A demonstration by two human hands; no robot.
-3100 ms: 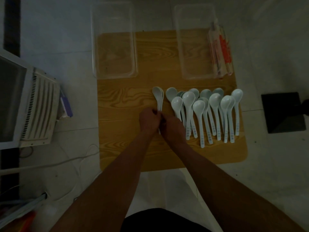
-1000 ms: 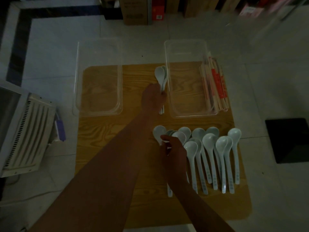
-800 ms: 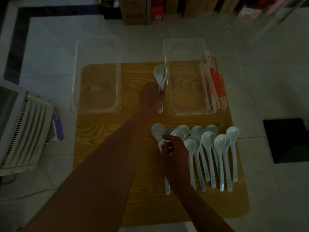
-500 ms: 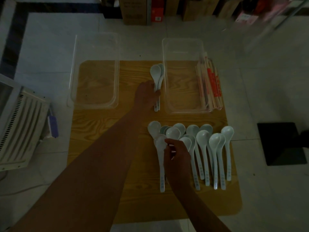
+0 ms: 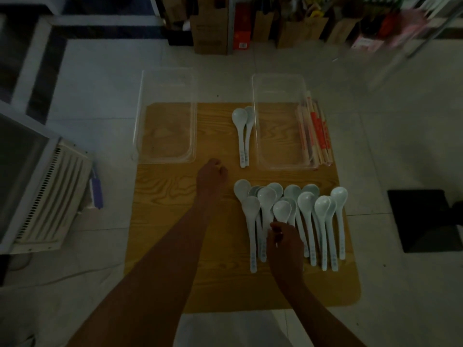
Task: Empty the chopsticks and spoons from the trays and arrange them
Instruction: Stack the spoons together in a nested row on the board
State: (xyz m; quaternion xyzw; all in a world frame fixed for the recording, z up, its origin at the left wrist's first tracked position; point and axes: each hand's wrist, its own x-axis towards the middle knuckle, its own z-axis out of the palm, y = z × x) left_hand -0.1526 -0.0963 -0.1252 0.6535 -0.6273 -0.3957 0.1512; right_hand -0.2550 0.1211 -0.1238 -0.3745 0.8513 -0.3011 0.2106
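Two white spoons (image 5: 242,136) lie stacked on the wooden table (image 5: 175,221) between two clear trays. The left tray (image 5: 166,116) holds nothing; the right tray (image 5: 280,121) has wrapped chopsticks (image 5: 317,132) leaning along its right side. Several white spoons (image 5: 308,216) lie in a row in front of the right tray. My right hand (image 5: 284,244) pinches the handle of one spoon (image 5: 281,210) in that row. My left hand (image 5: 212,177) hovers below the stacked pair, fingers loosely curled, holding nothing.
A white appliance with a vent grille (image 5: 45,196) stands on the floor at the left. A black square object (image 5: 426,219) lies on the floor at the right. Cardboard boxes (image 5: 210,26) line the far wall.
My left hand set the two stacked spoons down between the trays, let go and drew back. My right hand stayed in the row and now pinches one spoon.
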